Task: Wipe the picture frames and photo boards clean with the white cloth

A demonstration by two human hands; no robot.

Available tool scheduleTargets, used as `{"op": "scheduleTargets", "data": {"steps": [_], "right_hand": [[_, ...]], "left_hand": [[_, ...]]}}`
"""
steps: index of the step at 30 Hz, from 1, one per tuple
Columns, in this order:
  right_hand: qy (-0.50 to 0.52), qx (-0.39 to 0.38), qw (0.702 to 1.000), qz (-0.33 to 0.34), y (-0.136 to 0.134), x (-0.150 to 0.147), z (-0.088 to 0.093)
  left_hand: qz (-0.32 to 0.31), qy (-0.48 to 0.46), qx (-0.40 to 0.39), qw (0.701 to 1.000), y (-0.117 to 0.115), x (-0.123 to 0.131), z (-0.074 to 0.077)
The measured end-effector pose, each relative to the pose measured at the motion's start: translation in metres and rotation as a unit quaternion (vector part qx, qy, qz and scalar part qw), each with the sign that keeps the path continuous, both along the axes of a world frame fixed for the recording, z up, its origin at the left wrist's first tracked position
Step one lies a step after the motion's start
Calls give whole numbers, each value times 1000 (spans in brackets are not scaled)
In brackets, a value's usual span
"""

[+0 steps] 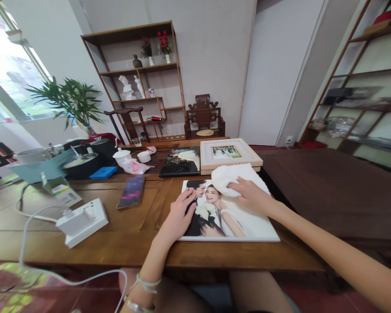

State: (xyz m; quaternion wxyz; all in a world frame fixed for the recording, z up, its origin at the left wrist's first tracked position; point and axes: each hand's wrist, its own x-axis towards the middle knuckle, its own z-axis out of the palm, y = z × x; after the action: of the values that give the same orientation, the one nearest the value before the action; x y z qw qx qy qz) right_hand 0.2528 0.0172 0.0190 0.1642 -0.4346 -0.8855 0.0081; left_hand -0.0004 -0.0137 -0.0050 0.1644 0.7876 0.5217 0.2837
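A large unframed wedding photo print [247, 219] lies flat at the near edge of the wooden table [133, 245]. My left hand [179, 215] rests on its left side with the fingers spread flat. My right hand [252, 195] presses a white cloth [230, 176] onto the print's upper part, fingers curled over the cloth.
Behind the print lie a dark photo print [180, 161] and a white framed photo [230, 153]. To the left are a phone [132, 191], a white power strip [83, 221] with cable, a blue box [102, 172], pots, cups and a plant. Shelves stand at the back and right.
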Motion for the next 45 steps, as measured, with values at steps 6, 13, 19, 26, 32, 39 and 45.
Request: {"op": "scheduleTargets", "data": {"steps": [6, 13, 19, 26, 32, 39, 45], "right_hand": [[15, -2, 1000, 3, -9, -5, 0], [-13, -26, 998, 49, -83, -7, -2], [-50, -66, 989, 122, -141, 1, 7], [-23, -47, 998, 39, -69, -2, 6], [-29, -33, 997, 69, 4, -20, 7], [-45, -25, 997, 63, -35, -37, 3], [-95, -126, 977, 143, -127, -39, 16]], "left_hand": [[-8, -3, 37, 999, 2, 0, 0], [-1, 10, 26, 1000, 2, -1, -5], [-6, 3, 11, 1000, 1, 1, -2], [-10, -4, 23, 1000, 1, 0, -4], [-16, -7, 29, 999, 1, -1, -4], [-18, -14, 36, 999, 2, -1, -4], [-15, -22, 34, 999, 2, 0, -4]]}}
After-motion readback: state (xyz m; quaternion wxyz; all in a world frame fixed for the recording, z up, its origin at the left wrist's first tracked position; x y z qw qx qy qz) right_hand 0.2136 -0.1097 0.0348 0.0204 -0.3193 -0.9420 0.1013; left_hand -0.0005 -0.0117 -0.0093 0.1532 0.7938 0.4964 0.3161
